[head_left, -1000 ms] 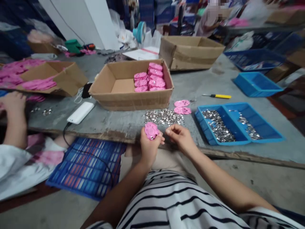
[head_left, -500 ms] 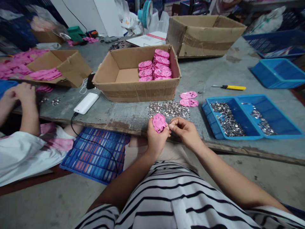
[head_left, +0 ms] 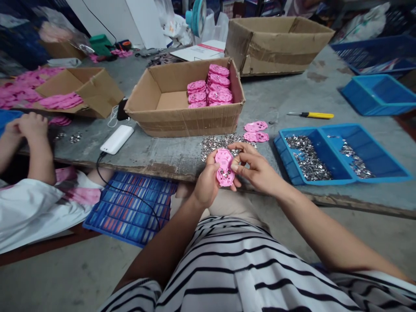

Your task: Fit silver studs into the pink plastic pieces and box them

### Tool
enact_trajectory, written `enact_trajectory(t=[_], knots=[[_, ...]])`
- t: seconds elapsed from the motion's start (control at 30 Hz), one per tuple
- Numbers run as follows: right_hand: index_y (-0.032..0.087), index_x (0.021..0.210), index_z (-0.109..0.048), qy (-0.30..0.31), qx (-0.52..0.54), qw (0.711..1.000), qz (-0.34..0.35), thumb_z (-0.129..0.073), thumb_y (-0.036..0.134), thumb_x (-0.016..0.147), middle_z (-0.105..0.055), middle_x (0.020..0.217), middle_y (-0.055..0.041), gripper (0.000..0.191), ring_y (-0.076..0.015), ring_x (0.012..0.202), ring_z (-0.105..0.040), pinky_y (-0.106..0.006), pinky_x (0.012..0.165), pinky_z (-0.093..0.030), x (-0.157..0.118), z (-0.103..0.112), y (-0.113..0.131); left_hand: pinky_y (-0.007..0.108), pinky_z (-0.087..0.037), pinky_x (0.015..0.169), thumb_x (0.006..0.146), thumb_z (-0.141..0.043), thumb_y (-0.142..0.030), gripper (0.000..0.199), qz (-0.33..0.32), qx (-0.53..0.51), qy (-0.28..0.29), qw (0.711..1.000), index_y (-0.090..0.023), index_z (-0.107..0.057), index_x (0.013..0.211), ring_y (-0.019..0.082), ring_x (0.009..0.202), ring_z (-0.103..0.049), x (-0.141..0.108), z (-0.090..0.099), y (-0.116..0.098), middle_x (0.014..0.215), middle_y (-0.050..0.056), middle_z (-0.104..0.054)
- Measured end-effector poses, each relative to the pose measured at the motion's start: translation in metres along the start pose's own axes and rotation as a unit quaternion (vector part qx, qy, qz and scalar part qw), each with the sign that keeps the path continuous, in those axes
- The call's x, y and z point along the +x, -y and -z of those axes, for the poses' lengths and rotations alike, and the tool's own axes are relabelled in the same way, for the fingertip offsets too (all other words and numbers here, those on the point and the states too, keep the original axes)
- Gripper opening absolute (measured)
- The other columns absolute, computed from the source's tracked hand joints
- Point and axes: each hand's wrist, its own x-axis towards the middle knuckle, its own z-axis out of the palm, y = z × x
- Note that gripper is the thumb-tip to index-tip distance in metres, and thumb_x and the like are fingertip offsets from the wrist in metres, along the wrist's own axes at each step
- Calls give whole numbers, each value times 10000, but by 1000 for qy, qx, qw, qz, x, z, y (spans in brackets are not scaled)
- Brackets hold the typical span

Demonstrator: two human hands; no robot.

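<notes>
My left hand holds a pink plastic piece upright, with small metal parts showing near its lower end. At the piece's right edge, my right hand has thumb and forefinger pinched together; whatever is between them is too small to name. Behind my hands lies a pile of small metal parts. Two more pink pieces rest on the table just right of the pile. Stacks of pink pieces fill the right part of a cardboard box.
A divided blue tray with metal parts stands at right, a yellow-handled tool behind it. A white power bank with a cable lies left. Another person's hands are at far left. A larger cardboard box stands behind.
The pink piece has been turned and now shows a longer face with metal parts. My right hand has moved slightly up and right, beside its edge. The view has shifted slightly.
</notes>
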Motion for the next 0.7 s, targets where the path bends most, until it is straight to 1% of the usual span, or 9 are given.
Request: enact_trajectory(t=[0.23, 0.47, 0.7], knots=[[186, 735, -578, 39, -38, 998, 18, -541, 270, 885, -519, 1325, -92, 176, -260, 1261, -460, -495, 1079, -341, 1, 6, 3, 309, -564, 574, 748, -510, -292, 572, 1, 0, 34, 999, -193, -395, 1300, 191, 692, -682, -2, 2, 3, 903, 41, -634], [183, 746, -561, 78, -90, 992, 28, -521, 259, 902, -506, 1348, -122, 178, -275, 1268, -442, -503, 1072, -342, 1, 8, 6, 292, -551, 539, 778, -474, -274, 589, 4, -2, 65, 998, -199, -341, 1347, 171, 649, -672, -1, 5, 4, 926, 37, -637], [189, 752, -563, 92, -92, 991, 35, -519, 252, 905, -528, 1292, -108, 171, -255, 1219, -474, -475, 1052, -375, 3, 13, 9, 292, -543, 535, 767, -485, -299, 590, -1, 18, 83, 996, -193, -333, 1326, 182, 651, -679, -1, 7, 5, 876, 29, -633]])
